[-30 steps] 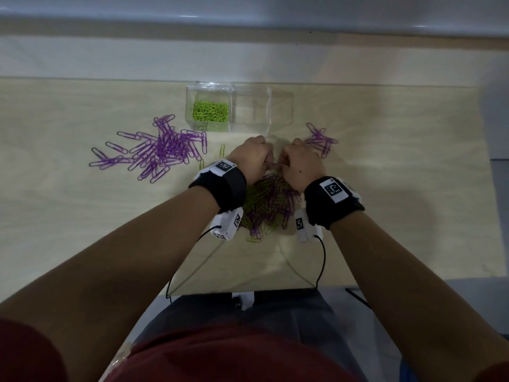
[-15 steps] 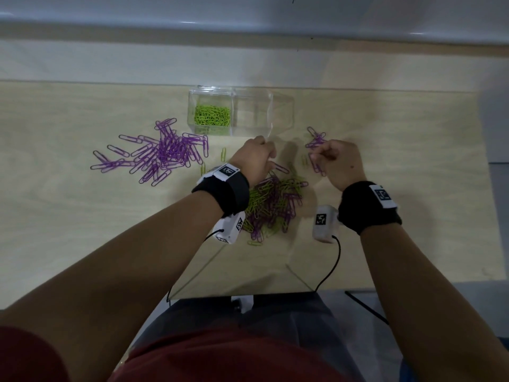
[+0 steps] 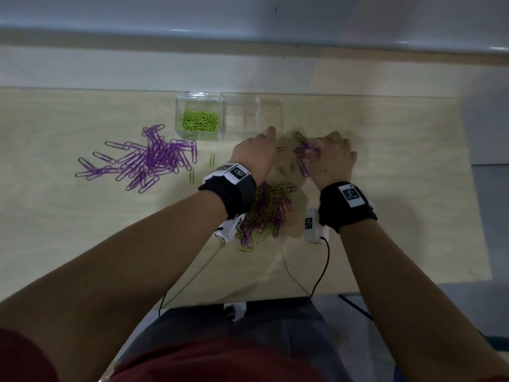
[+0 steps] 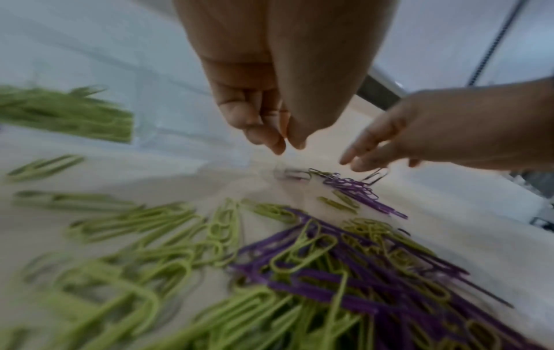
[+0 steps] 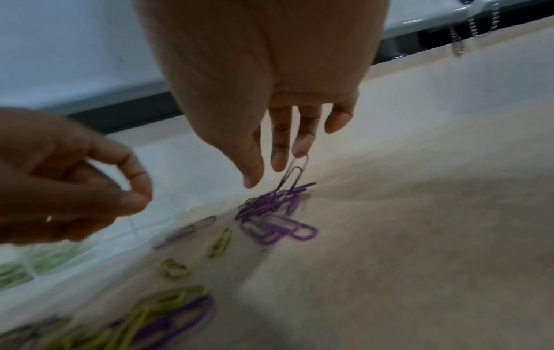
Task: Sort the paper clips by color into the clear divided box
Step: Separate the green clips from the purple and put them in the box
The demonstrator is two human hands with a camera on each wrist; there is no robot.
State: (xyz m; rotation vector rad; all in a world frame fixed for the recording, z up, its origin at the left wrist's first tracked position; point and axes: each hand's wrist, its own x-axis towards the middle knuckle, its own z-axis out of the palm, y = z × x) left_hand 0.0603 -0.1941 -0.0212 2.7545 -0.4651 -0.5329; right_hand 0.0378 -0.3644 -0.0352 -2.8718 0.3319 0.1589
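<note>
Pale wooden tabletop (image 3: 385, 216) fills the centre of the head view, everything spread flat for picking. Clear divided box (image 3: 249, 117) sits upper centre near the far edge, within reach of both hands; its left compartment holds the sorted green paper clips (image 3: 200, 121), the other compartments look empty, probably waiting for purple. Large purple pile (image 3: 154, 158) lies left of the box on the wood, apparently pre-sorted but not yet boxed. Mixed green-and-purple heap (image 3: 271, 210) sits lower centre between the wrists, the unsorted stock. Small purple cluster (image 3: 305, 153) lies right of centre, seemingly a second staging spot close to the right hand (image 3: 332, 158). That hand hangs over the cluster with fingers extended and relaxed; in the right wrist view one purple clip (image 5: 295, 171) stands on end touching a fingertip (image 5: 299, 148), whether pinched or just released I cannot tell. Left hand (image 3: 254, 158) hovers just in front of the box, thumb and fingertips drawn together in a narrow pinch, nothing visible between them. A few stray green clips (image 3: 286, 169) lie between the hands.
</note>
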